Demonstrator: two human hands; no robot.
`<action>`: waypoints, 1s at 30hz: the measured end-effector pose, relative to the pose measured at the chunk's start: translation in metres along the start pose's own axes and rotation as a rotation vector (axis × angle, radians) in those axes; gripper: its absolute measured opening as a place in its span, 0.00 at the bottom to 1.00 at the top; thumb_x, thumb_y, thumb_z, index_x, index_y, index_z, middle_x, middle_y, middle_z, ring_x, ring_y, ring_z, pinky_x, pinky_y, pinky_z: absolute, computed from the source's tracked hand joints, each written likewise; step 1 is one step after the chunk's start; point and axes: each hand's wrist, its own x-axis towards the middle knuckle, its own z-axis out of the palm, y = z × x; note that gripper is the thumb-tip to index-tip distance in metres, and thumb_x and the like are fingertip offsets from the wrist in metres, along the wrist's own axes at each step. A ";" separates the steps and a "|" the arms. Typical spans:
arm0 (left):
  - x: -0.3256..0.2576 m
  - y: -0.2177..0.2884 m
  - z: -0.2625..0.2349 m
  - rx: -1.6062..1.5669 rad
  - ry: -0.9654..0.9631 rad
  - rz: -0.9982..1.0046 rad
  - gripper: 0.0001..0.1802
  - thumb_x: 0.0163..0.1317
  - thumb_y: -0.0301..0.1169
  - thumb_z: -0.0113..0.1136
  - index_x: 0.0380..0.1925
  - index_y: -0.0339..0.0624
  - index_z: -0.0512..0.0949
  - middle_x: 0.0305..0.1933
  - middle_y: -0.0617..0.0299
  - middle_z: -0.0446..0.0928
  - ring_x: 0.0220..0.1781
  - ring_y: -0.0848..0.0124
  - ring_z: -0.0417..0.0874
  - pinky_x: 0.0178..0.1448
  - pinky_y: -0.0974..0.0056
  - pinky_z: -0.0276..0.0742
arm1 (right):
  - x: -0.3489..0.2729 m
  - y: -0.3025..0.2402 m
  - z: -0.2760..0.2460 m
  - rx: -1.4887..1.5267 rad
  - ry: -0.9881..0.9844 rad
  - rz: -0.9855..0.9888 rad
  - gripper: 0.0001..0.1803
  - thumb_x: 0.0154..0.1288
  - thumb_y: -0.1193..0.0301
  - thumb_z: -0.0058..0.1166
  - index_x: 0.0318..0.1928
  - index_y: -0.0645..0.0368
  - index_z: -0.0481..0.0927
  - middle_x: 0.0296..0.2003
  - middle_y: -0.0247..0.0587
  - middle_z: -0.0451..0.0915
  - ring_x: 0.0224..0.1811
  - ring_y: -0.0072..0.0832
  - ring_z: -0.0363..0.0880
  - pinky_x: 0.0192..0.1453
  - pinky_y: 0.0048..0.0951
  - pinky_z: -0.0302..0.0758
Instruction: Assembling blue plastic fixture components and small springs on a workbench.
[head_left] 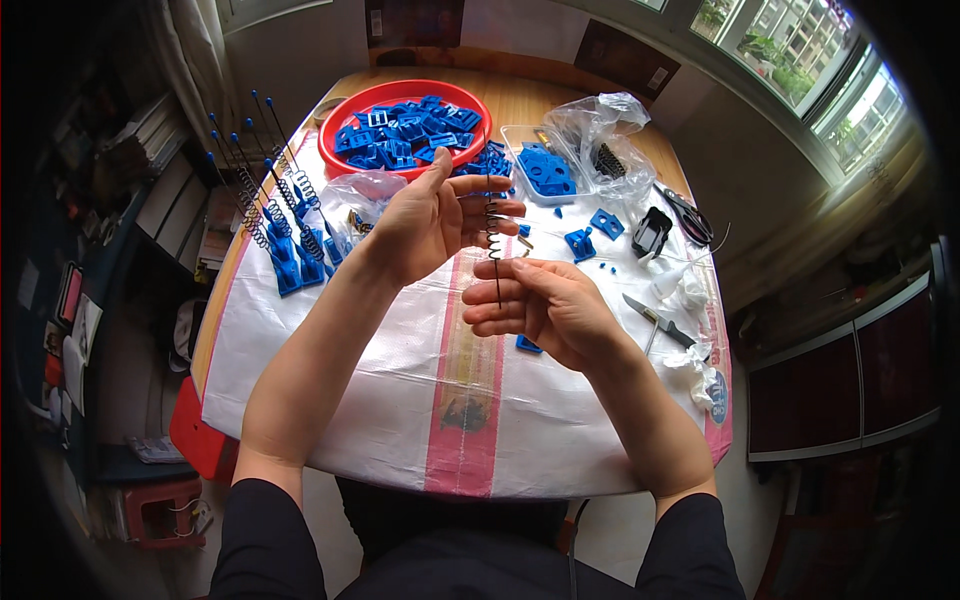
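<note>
A thin black coil spring point(493, 245) with straight wire ends stands roughly upright in front of me, over the middle of the table. My right hand point(550, 305) pinches its lower part between thumb and fingers. Behind the upper end are the stretched fingers of my left hand point(425, 215), its thumb raised apart; whether they touch the wire I cannot tell. Past my left hand, several similar springs point(280, 215) with blue tips stand in blue plastic holders point(285, 268). Small blue parts point(580, 243) lie beyond my right hand.
A red basin point(325, 150) heaped with blue plastic pieces stands at the back. Beside it are a clear tub point(520, 135) of blue plates and a clear bag point(610, 115). Scissors point(685, 215), a black case point(652, 232), a knife point(665, 325) and crumpled tissue point(695, 375) lie right.
</note>
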 end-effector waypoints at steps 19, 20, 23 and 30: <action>-0.009 0.025 -0.009 -0.005 0.217 0.264 0.15 0.72 0.25 0.46 0.55 0.29 0.71 0.38 0.56 0.80 0.37 0.72 0.81 0.45 0.70 0.79 | 0.001 -0.025 -0.020 -0.093 0.177 -0.388 0.17 0.76 0.65 0.47 0.51 0.69 0.77 0.48 0.56 0.82 0.51 0.43 0.84 0.57 0.46 0.82; -0.011 0.025 -0.009 0.042 0.204 0.238 0.15 0.72 0.26 0.48 0.55 0.30 0.72 0.36 0.58 0.81 0.36 0.74 0.81 0.43 0.71 0.78 | -0.001 -0.033 -0.032 -0.081 0.216 -0.466 0.15 0.73 0.65 0.52 0.46 0.67 0.80 0.38 0.46 0.84 0.37 0.31 0.86 0.47 0.36 0.85; -0.006 0.017 0.001 0.172 0.170 0.148 0.15 0.71 0.29 0.52 0.54 0.30 0.74 0.32 0.60 0.81 0.31 0.76 0.79 0.39 0.73 0.76 | -0.020 -0.057 -0.052 -0.049 0.228 -0.641 0.15 0.66 0.59 0.62 0.32 0.58 0.80 0.18 0.27 0.73 0.16 0.14 0.66 0.27 0.22 0.76; -0.002 -0.011 0.007 0.339 0.106 0.044 0.16 0.70 0.28 0.55 0.54 0.34 0.75 0.30 0.58 0.81 0.26 0.79 0.78 0.29 0.75 0.72 | -0.030 -0.075 -0.050 -0.248 0.453 -0.913 0.15 0.67 0.60 0.61 0.32 0.60 0.81 0.16 0.26 0.71 0.14 0.12 0.62 0.27 0.26 0.72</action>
